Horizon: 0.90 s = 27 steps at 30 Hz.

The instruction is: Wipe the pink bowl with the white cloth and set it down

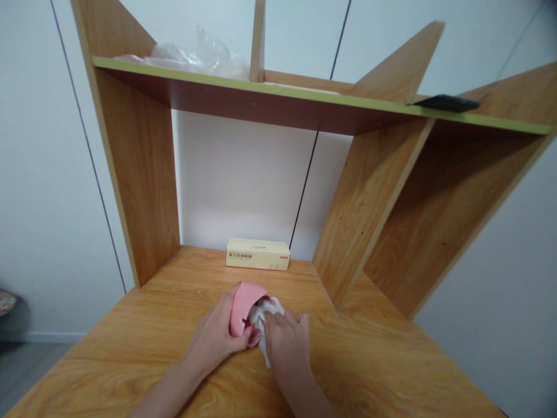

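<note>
Above the desktop, my left hand point(221, 330) wraps round a pink rounded container point(247, 299) from its left side, the thumb low at its rim. The container lies tilted, its opening towards the right; its exact kind I cannot make out. In my right hand point(287, 342) is a crumpled white tissue or cloth point(260, 313), pressed into that opening by bent fingers. One end of the white piece hangs out below, beside the right hand. The container's inside is mostly hidden by the fingers and the white piece.
Behind the hands, a cream cardboard box point(257, 255) lies at the back of the wooden desk point(174, 325). A shelf point(296, 96) spans above, carrying a clear plastic bag point(200, 58) and a dark flat object point(448, 103). An upright wooden panel point(369, 203) stands at the right.
</note>
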Each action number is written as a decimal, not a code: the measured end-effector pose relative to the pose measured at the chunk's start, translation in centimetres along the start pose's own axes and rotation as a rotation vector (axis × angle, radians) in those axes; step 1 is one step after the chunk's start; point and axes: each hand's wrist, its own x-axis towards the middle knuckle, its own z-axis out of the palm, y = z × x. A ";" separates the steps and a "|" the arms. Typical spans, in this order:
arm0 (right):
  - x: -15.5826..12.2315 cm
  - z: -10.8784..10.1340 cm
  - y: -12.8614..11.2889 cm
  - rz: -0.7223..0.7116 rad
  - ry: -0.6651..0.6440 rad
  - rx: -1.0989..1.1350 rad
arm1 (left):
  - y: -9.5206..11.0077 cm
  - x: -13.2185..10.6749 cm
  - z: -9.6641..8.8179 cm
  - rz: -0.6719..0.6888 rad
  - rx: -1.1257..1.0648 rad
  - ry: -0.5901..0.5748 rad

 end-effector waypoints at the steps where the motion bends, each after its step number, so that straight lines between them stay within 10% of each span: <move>1: 0.1 -0.1 -0.1 -0.004 -0.029 0.021 | 0.2 0.0 0.1 0.021 0.006 -0.001; 11: -0.6 0.4 0.1 -0.039 -0.100 0.334 | 0.2 0.0 0.7 -0.012 0.038 0.036; 20: -0.4 1.2 0.5 0.243 0.083 0.238 | -0.1 -0.5 0.2 -0.105 0.027 0.057; 27: -0.6 3.2 0.4 0.401 -0.014 0.329 | 1.1 -0.6 -0.1 -0.088 0.032 0.004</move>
